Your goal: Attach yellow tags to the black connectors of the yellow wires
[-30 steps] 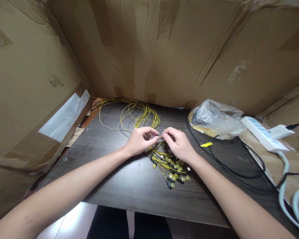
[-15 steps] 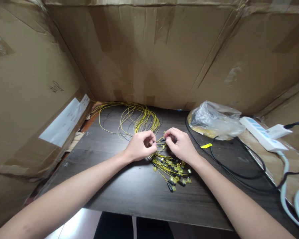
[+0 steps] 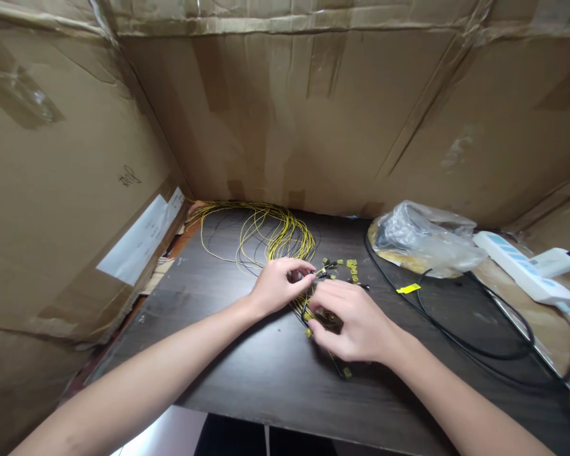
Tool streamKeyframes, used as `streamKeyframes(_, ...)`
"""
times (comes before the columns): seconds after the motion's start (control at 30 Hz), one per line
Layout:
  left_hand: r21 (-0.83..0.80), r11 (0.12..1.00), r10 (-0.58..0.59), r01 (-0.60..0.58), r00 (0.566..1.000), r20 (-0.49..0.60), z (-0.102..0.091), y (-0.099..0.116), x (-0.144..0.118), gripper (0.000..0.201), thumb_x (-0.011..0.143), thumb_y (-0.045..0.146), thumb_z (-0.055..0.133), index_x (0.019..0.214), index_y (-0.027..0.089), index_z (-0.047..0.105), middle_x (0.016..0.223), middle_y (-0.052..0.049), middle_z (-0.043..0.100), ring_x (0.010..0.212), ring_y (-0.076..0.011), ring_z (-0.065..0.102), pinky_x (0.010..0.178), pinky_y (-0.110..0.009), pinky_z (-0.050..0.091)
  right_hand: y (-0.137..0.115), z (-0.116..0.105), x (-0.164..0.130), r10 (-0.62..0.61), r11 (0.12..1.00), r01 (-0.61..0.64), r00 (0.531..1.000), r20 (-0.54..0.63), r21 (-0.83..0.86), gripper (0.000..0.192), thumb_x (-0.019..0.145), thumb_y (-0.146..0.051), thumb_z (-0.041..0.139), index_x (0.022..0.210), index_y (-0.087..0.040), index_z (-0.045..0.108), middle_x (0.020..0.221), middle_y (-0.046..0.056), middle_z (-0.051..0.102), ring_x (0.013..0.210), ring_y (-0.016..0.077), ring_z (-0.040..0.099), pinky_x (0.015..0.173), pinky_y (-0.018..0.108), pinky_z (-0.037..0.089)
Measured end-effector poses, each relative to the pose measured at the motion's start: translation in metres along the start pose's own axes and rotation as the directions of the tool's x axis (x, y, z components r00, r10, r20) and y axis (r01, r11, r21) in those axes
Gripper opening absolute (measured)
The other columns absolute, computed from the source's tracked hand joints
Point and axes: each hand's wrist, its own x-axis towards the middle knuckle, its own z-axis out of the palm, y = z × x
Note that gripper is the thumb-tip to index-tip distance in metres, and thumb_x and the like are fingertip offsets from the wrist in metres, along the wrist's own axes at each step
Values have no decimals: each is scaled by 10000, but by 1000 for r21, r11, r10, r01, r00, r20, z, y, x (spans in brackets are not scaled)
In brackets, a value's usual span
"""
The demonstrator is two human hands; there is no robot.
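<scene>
The wires (image 3: 292, 235) lie left of the bag (image 3: 427, 237), one apparently pinched by the left hand's (image 3: 278, 288) nearly closed finger and thumb, probably to steady it, while the right hand (image 3: 356, 323) arches over their ends, thumb and fingers apart, no hold visible.

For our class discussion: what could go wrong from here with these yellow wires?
The yellow wires loop loosely over one another beyond the left hand, so a tug might tangle them. The right hand hides part of the bundle, so a tagged end beneath it could be snagged unnoticed.
</scene>
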Motion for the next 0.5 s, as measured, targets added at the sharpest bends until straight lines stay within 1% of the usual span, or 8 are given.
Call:
streamKeyframes(0.13, -10, 1000, -9, 9, 1000, -7, 0, 0, 1, 122, 877, 234, 707, 970, 182, 767, 866, -21, 769, 691, -133, 645, 697, -258, 507, -6, -2, 0, 80, 997, -79, 986, 148, -17, 142, 775, -187, 642, 708, -187, 517, 658, -17, 525, 617, 132, 434, 598, 275, 331)
streamKeyframes(0.2, -9, 1000, -1, 1, 1000, -8, -1, -1, 0, 120, 880, 230, 697, 969, 177, 758, 856, -20, 766, 690, -133, 650, 694, -258, 511, -5, -5, 1, 90, 996, -90, 986, 141, -9, 112, 790, -156, 612, 712, -187, 536, 635, -32, 503, 585, 116, 423, 576, 260, 322)
streamKeyframes(0.27, 5, 999, 52, -52, 999, 14, -1, -1, -1, 113, 872, 218, 689, 953, 167, 750, 826, -22, 757, 688, -137, 654, 687, -260, 513, 2, -11, 2, 76, 997, -76, 997, 32, -17, 116, 826, -139, 566, 720, -186, 563, 601, -45, 469, 539, 101, 405, 553, 248, 318)
streamKeyframes(0.3, 19, 994, 104, -104, 994, 36, -1, 0, -2, 110, 867, 213, 687, 944, 164, 748, 812, -25, 753, 691, -142, 656, 687, -264, 515, 8, -15, 2, 80, 996, -83, 995, -62, -41, 136, 847, -147, 557, 717, -185, 572, 583, -49, 453, 518, 97, 397, 541, 246, 314)
streamKeyframes(0.33, 35, 984, 170, -172, 983, 70, -1, 0, -4, 110, 865, 212, 683, 938, 162, 748, 807, -29, 751, 701, -148, 661, 693, -270, 518, 15, -19, 1, 106, 990, -119, 981, -165, -72, 162, 860, -165, 566, 699, -185, 571, 565, -53, 439, 501, 94, 393, 529, 246, 311)
streamKeyframes(0.37, 51, 967, 242, -249, 964, 108, -1, 0, -5, 115, 868, 218, 679, 941, 164, 750, 815, -35, 754, 715, -156, 666, 703, -278, 522, 25, -23, 0, 154, 976, -190, 946, -286, -102, 173, 856, -182, 583, 684, -187, 571, 545, -57, 416, 488, 95, 384, 520, 250, 305)
streamKeyframes(0.43, 69, 913, 384, -401, 905, 183, -1, 2, -7, 137, 901, 231, 651, 967, 173, 757, 864, -44, 768, 760, -167, 678, 728, -291, 530, 46, -30, -3, 255, 934, -343, 839, -481, -103, 195, 842, -226, 600, 656, -194, 552, 518, -64, 381, 468, 101, 365, 506, 258, 299)
streamKeyframes(0.5, 88, 858, 478, -506, 850, 223, 0, 3, -8, 165, 939, 242, 621, 999, 181, 763, 860, -43, 771, 751, -164, 677, 718, -291, 529, 67, -36, -7, 345, 889, -455, 749, -565, -61, 206, 822, -256, 587, 634, -205, 522, 506, -62, 374, 462, 110, 359, 495, 265, 296)
